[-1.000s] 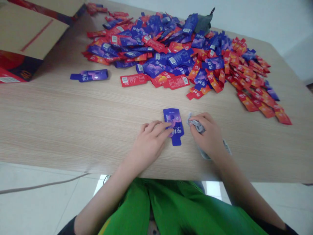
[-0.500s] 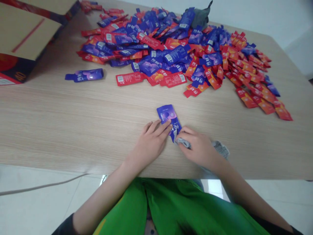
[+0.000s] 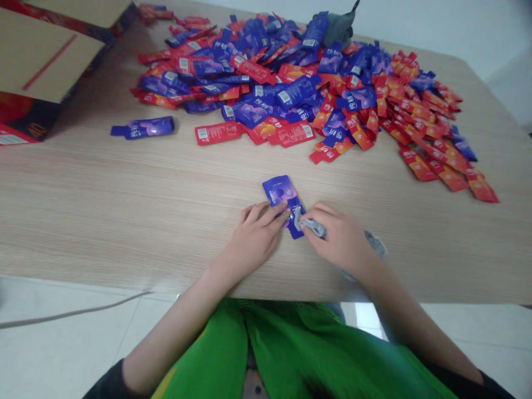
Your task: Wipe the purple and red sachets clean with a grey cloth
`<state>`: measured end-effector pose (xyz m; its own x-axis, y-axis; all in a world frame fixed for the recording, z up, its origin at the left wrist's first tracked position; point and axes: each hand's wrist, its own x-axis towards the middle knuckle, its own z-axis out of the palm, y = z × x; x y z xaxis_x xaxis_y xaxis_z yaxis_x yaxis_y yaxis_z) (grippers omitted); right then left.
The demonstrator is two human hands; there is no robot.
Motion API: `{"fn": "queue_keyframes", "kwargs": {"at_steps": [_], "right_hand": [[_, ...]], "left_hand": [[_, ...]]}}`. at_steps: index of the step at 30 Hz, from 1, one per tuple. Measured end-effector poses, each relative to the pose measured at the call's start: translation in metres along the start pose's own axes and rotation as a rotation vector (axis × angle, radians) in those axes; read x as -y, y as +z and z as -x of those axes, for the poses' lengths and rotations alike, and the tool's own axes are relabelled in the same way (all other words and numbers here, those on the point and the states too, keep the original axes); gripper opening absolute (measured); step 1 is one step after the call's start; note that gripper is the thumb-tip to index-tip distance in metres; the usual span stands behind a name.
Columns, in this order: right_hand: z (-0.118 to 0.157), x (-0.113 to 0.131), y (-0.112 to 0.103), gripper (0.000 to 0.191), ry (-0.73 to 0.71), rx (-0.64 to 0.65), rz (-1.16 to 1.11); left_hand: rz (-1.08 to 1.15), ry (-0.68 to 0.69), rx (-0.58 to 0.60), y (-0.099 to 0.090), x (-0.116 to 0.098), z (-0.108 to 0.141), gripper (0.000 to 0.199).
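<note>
In the head view a blue and purple sachet lies flat on the wooden table, its narrow spout end towards me. My left hand rests on its left edge with the fingers stretched out and slightly spread. A crumpled grey cloth is pinched in the fingers of my right hand. One tip of the cloth touches the face of the sachet near the spout end. The rest of the cloth trails out behind my right hand, partly hidden under the wrist.
A large heap of red and blue sachets covers the back of the table. One single blue sachet lies at the left. An opened cardboard box stands at the far left. Behind the heap sits a dark grey pouch-like thing.
The cloth in my right hand has moved slightly up the sachet, away from the spout end. The left hand stays on the sachet, nearly unmoved.
</note>
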<state>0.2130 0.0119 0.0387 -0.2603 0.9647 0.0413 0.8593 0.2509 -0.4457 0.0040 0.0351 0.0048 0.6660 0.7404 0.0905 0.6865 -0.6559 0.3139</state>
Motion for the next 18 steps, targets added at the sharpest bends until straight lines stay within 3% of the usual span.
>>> {"fn": "queue_keyframes", "kwargs": {"at_steps": [3,9,14,18], "right_hand": [[-0.004,0.000,0.006,0.014,-0.027,-0.069,-0.009],[0.006,-0.006,0.003,0.012,0.004,0.089,0.067],[0.001,-0.001,0.005,0.010,-0.031,-0.069,0.005],[0.000,0.000,0.012,0.011,0.003,-0.005,0.073]], "left_hand": [[-0.012,0.005,0.002,0.001,-0.001,0.000,0.047],[0.009,-0.010,-0.013,0.002,-0.001,-0.001,0.045],[0.005,-0.023,-0.008,-0.002,-0.001,-0.004,0.042],[-0.027,-0.030,0.031,-0.009,0.000,-0.008,0.041]]}}
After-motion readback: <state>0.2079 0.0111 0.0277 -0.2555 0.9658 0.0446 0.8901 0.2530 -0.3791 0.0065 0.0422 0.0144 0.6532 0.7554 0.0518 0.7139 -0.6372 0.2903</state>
